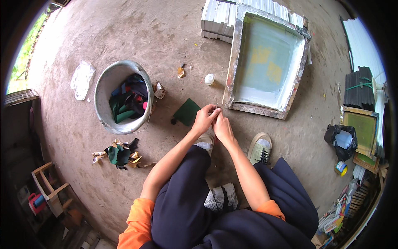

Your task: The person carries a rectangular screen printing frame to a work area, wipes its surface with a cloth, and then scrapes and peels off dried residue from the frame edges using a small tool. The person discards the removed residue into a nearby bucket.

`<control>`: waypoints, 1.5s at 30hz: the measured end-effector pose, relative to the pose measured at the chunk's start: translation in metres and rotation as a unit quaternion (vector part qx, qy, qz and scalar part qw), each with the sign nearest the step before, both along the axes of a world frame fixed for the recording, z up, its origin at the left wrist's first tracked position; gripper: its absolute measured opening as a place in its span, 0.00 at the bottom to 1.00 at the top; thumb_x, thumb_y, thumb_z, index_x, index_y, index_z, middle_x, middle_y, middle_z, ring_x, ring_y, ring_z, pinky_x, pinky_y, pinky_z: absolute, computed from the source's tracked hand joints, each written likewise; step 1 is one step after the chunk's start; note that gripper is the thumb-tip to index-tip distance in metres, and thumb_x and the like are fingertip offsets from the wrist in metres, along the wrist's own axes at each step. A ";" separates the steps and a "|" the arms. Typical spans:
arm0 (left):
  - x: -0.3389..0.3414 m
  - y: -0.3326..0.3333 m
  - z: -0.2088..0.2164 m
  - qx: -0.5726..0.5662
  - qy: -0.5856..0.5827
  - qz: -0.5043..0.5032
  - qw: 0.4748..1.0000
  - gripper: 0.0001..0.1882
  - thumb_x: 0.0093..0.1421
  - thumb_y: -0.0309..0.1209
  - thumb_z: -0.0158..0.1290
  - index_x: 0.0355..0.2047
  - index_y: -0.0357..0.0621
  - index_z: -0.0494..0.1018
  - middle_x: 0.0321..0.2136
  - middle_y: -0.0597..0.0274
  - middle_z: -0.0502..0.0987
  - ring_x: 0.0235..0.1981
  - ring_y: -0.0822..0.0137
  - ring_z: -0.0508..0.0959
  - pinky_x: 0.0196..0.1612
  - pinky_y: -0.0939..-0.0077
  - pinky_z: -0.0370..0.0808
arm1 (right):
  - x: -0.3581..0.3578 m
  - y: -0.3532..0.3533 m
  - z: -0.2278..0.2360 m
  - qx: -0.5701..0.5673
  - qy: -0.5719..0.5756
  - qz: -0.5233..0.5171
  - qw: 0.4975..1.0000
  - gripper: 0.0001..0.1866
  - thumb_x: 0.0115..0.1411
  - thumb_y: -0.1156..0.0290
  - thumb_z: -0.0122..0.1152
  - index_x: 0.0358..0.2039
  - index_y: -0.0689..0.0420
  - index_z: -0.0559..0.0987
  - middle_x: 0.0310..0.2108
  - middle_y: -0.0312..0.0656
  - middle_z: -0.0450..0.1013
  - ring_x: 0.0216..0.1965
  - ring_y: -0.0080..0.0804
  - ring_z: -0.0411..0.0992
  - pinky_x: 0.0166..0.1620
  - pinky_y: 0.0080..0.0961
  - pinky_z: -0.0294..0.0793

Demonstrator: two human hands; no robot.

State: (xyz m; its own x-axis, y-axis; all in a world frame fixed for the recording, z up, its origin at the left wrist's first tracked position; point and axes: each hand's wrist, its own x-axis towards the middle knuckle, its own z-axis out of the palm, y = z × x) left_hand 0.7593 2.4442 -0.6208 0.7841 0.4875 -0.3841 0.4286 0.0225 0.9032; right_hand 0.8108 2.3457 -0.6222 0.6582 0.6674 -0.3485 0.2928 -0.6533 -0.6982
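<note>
My left hand [203, 119] and my right hand [223, 127] meet in front of me, fingertips pinched together. Whatever they pinch is too small to make out. Just left of my left hand, a dark green square sheet [188, 112] lies on the concrete floor, a small dark round thing at its lower corner. A small white-lidded cup [209, 79] stands beyond my hands. Close by on the right, a screen-printing frame [286, 111] with pale green mesh leans on stacked white sheets [218, 20].
To the left stands a grey bucket [101, 112] of dark scraps, with a clear plastic bag [83, 80] beside it. Crumpled scraps [119, 155] lie below it. My shoes [260, 148] flank my hands. A black bag [350, 151] and another frame [360, 132] line the right side.
</note>
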 end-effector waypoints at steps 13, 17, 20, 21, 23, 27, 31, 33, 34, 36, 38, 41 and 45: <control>-0.014 0.019 -0.015 0.250 0.028 0.183 0.950 0.14 0.53 0.29 0.52 0.40 0.37 0.72 0.35 0.48 0.75 0.37 0.53 0.75 0.41 0.68 0.70 | 0.063 0.004 0.004 0.079 -0.260 0.035 0.962 0.14 0.48 0.78 0.59 0.37 0.61 0.70 0.39 0.46 0.63 0.42 0.44 0.64 0.45 0.36 0.66; -0.005 0.019 -0.005 0.214 -0.023 0.089 0.972 0.16 0.49 0.22 0.51 0.41 0.36 0.70 0.36 0.49 0.72 0.39 0.52 0.73 0.43 0.68 0.70 | 0.064 0.005 0.004 0.045 -0.244 0.040 0.968 0.11 0.48 0.80 0.57 0.34 0.62 0.70 0.37 0.46 0.64 0.42 0.44 0.64 0.43 0.34 0.67; 0.000 0.008 -0.018 0.196 -0.061 -0.052 0.977 0.22 0.51 0.20 0.47 0.49 0.40 0.66 0.43 0.52 0.70 0.44 0.53 0.71 0.47 0.68 0.68 | 0.053 0.005 0.002 0.108 -0.267 0.038 0.957 0.10 0.49 0.81 0.55 0.34 0.64 0.70 0.37 0.47 0.65 0.40 0.45 0.65 0.42 0.35 0.67; 0.002 0.002 -0.025 0.228 -0.109 -0.059 0.966 0.23 0.51 0.19 0.46 0.50 0.40 0.65 0.45 0.51 0.69 0.47 0.52 0.69 0.48 0.67 0.68 | 0.050 0.005 0.000 0.113 -0.268 0.031 0.956 0.10 0.49 0.81 0.55 0.35 0.64 0.70 0.37 0.47 0.65 0.40 0.46 0.65 0.42 0.35 0.67; 0.005 -0.006 -0.028 0.218 -0.098 -0.082 0.968 0.24 0.51 0.18 0.45 0.51 0.39 0.64 0.48 0.49 0.67 0.49 0.51 0.68 0.51 0.65 0.66 | 0.044 0.002 -0.002 0.116 -0.269 0.012 0.956 0.11 0.50 0.82 0.54 0.35 0.65 0.70 0.37 0.48 0.66 0.39 0.47 0.66 0.42 0.36 0.67; 0.011 -0.007 -0.030 0.251 -0.096 -0.117 0.956 0.22 0.53 0.20 0.44 0.51 0.38 0.64 0.48 0.48 0.67 0.48 0.51 0.69 0.50 0.65 0.66 | 0.046 -0.008 -0.010 0.103 -0.270 0.012 0.957 0.11 0.50 0.82 0.53 0.36 0.64 0.70 0.34 0.49 0.68 0.39 0.47 0.67 0.41 0.37 0.68; 0.023 0.001 -0.018 0.180 -0.035 -0.085 0.979 0.18 0.54 0.22 0.46 0.47 0.37 0.68 0.43 0.47 0.70 0.44 0.51 0.72 0.46 0.65 0.69 | 0.036 -0.023 -0.008 0.158 -0.261 0.066 0.950 0.14 0.53 0.84 0.48 0.42 0.66 0.69 0.43 0.52 0.68 0.46 0.49 0.66 0.46 0.37 0.69; 0.034 0.000 -0.007 0.158 -0.006 -0.050 0.986 0.17 0.54 0.24 0.47 0.46 0.38 0.70 0.40 0.47 0.72 0.41 0.51 0.74 0.43 0.65 0.70 | 0.026 -0.028 -0.007 0.189 -0.232 0.045 0.953 0.18 0.53 0.86 0.46 0.47 0.66 0.66 0.46 0.52 0.66 0.48 0.49 0.65 0.48 0.37 0.68; 0.036 0.001 -0.006 0.150 0.011 -0.032 0.988 0.17 0.54 0.24 0.48 0.45 0.38 0.71 0.38 0.47 0.73 0.39 0.50 0.74 0.42 0.65 0.70 | 0.025 -0.030 -0.004 0.192 -0.220 0.033 0.956 0.18 0.53 0.85 0.48 0.46 0.66 0.67 0.46 0.51 0.67 0.48 0.49 0.65 0.48 0.37 0.68; 0.036 0.004 -0.003 0.158 0.014 -0.035 0.987 0.16 0.54 0.27 0.50 0.44 0.38 0.71 0.37 0.48 0.73 0.38 0.52 0.75 0.41 0.67 0.71 | 0.022 -0.035 0.002 0.196 -0.196 0.010 0.961 0.18 0.52 0.84 0.51 0.45 0.65 0.67 0.46 0.50 0.67 0.49 0.48 0.65 0.48 0.37 0.67; 0.035 0.003 0.001 0.143 -0.009 -0.013 0.990 0.15 0.54 0.28 0.51 0.43 0.37 0.71 0.36 0.48 0.74 0.36 0.54 0.76 0.40 0.68 0.72 | 0.026 -0.036 0.009 0.208 -0.246 -0.018 0.947 0.11 0.49 0.82 0.56 0.35 0.64 0.69 0.44 0.47 0.68 0.48 0.46 0.65 0.46 0.35 0.66; 0.027 0.000 0.015 0.082 -0.085 0.028 0.993 0.13 0.55 0.30 0.52 0.39 0.36 0.72 0.35 0.48 0.75 0.33 0.60 0.77 0.37 0.69 0.74 | 0.039 -0.030 0.025 0.225 -0.181 -0.081 0.954 0.07 0.50 0.80 0.57 0.29 0.61 0.69 0.37 0.46 0.68 0.41 0.44 0.66 0.41 0.35 0.66; 0.023 0.003 0.057 0.043 -0.111 0.012 0.993 0.11 0.54 0.30 0.55 0.34 0.35 0.72 0.29 0.53 0.77 0.30 0.67 0.78 0.34 0.73 0.74 | 0.056 -0.014 0.049 0.240 -0.084 -0.074 0.964 0.07 0.52 0.80 0.57 0.32 0.62 0.70 0.29 0.39 0.70 0.31 0.25 0.70 0.36 0.21 0.70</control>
